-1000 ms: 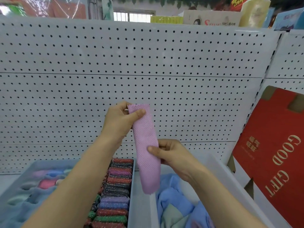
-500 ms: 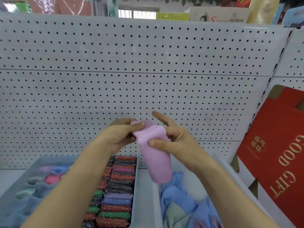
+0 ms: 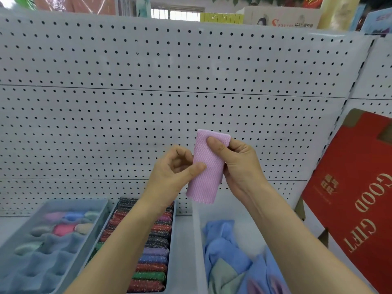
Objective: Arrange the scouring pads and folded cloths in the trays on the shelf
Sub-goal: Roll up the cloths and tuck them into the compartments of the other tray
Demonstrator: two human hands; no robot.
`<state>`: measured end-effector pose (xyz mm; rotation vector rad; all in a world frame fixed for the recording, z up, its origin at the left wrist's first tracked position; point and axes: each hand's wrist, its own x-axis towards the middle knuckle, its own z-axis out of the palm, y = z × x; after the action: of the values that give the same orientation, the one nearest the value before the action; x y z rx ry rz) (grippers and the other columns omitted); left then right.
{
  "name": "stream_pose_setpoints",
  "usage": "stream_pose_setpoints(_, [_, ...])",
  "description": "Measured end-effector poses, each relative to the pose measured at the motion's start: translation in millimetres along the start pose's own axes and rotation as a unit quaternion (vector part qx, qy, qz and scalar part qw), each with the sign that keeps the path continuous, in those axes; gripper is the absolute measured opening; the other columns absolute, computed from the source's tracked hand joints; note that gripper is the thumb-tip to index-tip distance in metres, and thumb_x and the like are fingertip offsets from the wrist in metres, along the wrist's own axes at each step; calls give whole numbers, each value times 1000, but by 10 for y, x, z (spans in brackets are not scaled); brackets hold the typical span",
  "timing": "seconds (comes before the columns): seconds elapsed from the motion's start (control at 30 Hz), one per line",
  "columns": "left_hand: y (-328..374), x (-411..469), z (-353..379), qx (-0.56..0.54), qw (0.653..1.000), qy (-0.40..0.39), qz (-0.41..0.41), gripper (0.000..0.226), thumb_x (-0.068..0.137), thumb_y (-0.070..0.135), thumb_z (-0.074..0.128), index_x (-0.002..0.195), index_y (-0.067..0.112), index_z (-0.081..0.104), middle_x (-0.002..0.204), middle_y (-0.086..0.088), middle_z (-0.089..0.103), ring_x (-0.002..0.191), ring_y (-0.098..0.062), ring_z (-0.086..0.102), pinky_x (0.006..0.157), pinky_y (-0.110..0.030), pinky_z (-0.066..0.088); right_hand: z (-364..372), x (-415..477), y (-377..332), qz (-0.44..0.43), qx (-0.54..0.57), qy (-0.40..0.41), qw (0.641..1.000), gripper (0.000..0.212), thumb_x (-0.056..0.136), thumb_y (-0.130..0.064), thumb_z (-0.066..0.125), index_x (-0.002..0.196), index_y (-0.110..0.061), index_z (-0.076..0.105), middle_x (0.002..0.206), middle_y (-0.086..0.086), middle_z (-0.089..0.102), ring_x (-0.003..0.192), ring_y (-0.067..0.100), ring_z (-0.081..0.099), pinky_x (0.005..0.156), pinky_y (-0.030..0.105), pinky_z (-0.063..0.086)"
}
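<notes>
Holding a folded pink cloth point(image 3: 209, 166) up in the air, a person pinches it with both hands, in front of a white metal pegboard point(image 3: 148, 71) dotted with small round holes. The cloth is a narrow rectangle with a waffle-like woven texture. It hangs upright above the gap between two trays.

The left hand point(image 3: 171, 172) pinches the cloth's left edge about halfway down, thumb in front and curled fingers point(image 3: 180, 153) behind. The right hand point(image 3: 241, 166) grips near the top, thumb pressed flat on the front and the other fingers tucked behind the fabric.

Below, on the pale grey shelf point(image 3: 8, 225), stand three grey plastic trays. The left tray point(image 3: 99, 219) holds soft, rounded pastel pieces, blurred. The middle tray point(image 3: 172, 230) is packed with glittery scouring pads point(image 3: 152, 262) standing on edge in rows of red, green, blue, purple and dark grey. The right tray point(image 3: 198, 240) holds loose, crumpled cloths point(image 3: 220, 247), mostly light blue with some pale green.

To the right, a red cardboard box point(image 3: 356, 198) leans against the pegboard. Gold letters on it read "GOOD GIFT", running sideways, beside smaller gold characters too small to read. Above the pegboard, a pale carton point(image 3: 282, 18) shows a red word beginning with "S"; the rest is unclear.
</notes>
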<state>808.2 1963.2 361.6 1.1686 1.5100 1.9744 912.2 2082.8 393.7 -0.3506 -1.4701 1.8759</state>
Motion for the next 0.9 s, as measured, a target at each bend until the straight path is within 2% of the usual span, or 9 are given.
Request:
stream_pose_setpoints(0.1, [-43, -6, 2, 4, 1000, -5, 4, 37, 73, 22, 79, 96, 1, 59, 92, -6, 72, 89, -19, 70, 83, -32, 58, 7, -10, -24, 12, 27, 9, 1000, 26, 76, -21, 76, 96, -4, 73, 82, 6, 71, 73, 19, 65, 65, 34, 53])
stream_pose_setpoints(0.2, [-61, -10, 16, -8, 1000, -5, -5, 35, 73, 21, 77, 100, 4, 62, 99, -10, 73, 93, -21, 70, 85, -31, 57, 6, -2, -25, 28, 46, 19, 998, 18, 82, -18, 74, 96, -5, 73, 84, 7, 70, 75, 21, 65, 71, 38, 53])
stream_pose_setpoints(0.3, [-78, 2, 31, -17, 1000, -13, -14, 36, 73, 21, 77, 101, 5, 62, 97, -10, 74, 91, -21, 71, 83, -31, 58, 1, 0, -16, 42, 56, 20, 997, 21, 81, -20, 75, 97, -5, 73, 86, 8, 70, 77, 22, 65, 73, 41, 54])
stream_pose_setpoints(0.43, [-101, 12, -8, 8, 1000, 9, -12, 33, 73, 19, 79, 98, 4, 64, 94, -8, 73, 87, -19, 69, 78, -34, 57, -41, -3, -24, 40, 16, -9, 999, 35, 72, -25, 76, 97, -2, 73, 84, 6, 73, 75, 19, 68, 69, 31, 58])
stream_pose_setpoints(0.53, [-104, 5, -37, 18, 1000, -3, -14, 32, 72, 19, 80, 98, 8, 65, 94, -5, 73, 86, -18, 68, 80, -34, 57, -66, 5, -25, 44, 19, -12, 999, 30, 75, -20, 75, 99, -1, 73, 86, 7, 74, 75, 18, 69, 67, 27, 57])
stream_pose_setpoints(0.6, [-115, 3, -22, 28, 999, -23, -5, 35, 74, 17, 84, 103, 9, 66, 98, -7, 73, 90, -20, 67, 85, -37, 56, -60, 13, -18, 50, 24, 0, 998, 29, 76, -22, 76, 98, -3, 74, 85, 7, 74, 75, 18, 69, 66, 31, 58])
stream_pose_setpoints(0.7, [-125, -3, -2, 20, 999, -44, 6, 31, 74, 15, 79, 103, 12, 69, 102, -10, 72, 93, -25, 66, 85, -38, 56, -29, 24, -6, 56, 38, 14, 998, 30, 70, -28, 78, 93, -9, 76, 85, 6, 73, 77, 20, 67, 77, 41, 56])
stream_pose_setpoints(0.9, [-116, -11, -37, 15, 998, -53, -3, 16, 76, 22, 77, 90, 16, 74, 94, -7, 72, 88, -24, 63, 74, -34, 53, -25, 32, -18, 55, 45, 36, 997, 28, 71, -31, 77, 92, -12, 76, 83, 1, 72, 74, 16, 65, 73, 36, 56])
